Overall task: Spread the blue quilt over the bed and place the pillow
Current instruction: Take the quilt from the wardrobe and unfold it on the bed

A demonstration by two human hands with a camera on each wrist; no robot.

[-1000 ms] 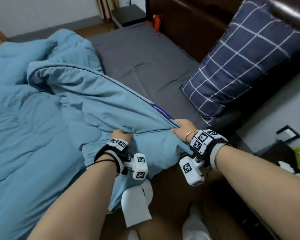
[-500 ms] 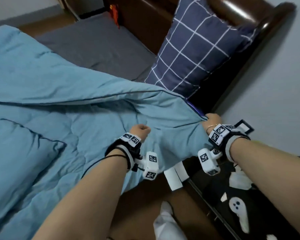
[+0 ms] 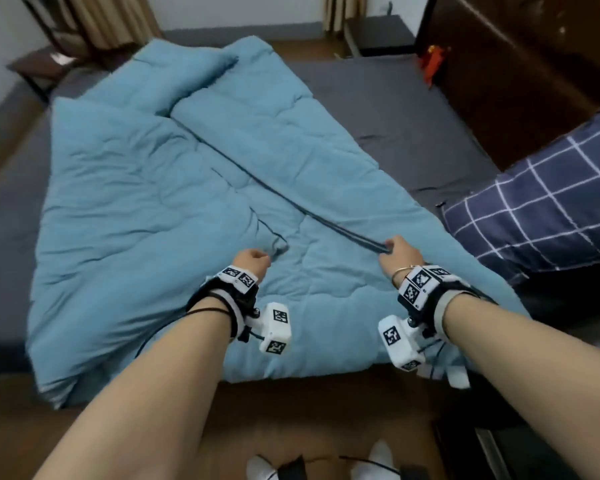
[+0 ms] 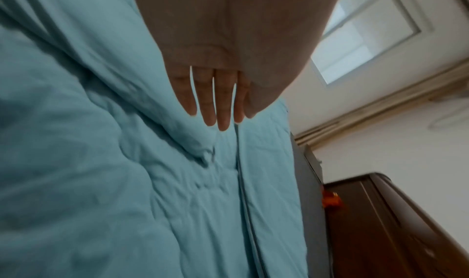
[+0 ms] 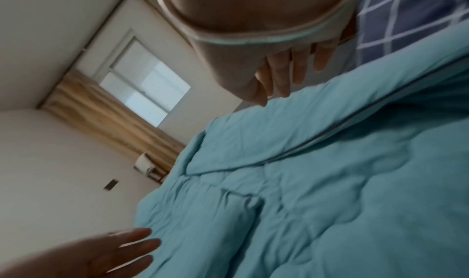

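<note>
The blue quilt [image 3: 153, 209] lies on the grey mattress [image 3: 378, 98], folded over itself, with a dark piped edge running diagonally across it. My left hand [image 3: 253, 261] hovers over the quilt near its front edge; in the left wrist view its fingers [image 4: 215, 101] are straight and hold nothing. My right hand [image 3: 400, 252] is at the near end of the piped edge, and its fingers [image 5: 284, 71] are straight above the quilt [image 5: 330, 202]. The navy checked pillow [image 3: 541, 209] leans at the right against the headboard, touching the quilt's corner.
A dark wooden headboard [image 3: 516, 81] runs along the right with a small red object [image 3: 433, 62] beside it. A dark nightstand [image 3: 378, 32] stands beyond the bed, another small table [image 3: 39, 67] at far left. Brown floor [image 3: 291, 427] and my feet are below.
Both hands gripped the quilt's edge and pulled it toward the pillow corner; now they have let go and are open above it. The quilt has settled flat.
</note>
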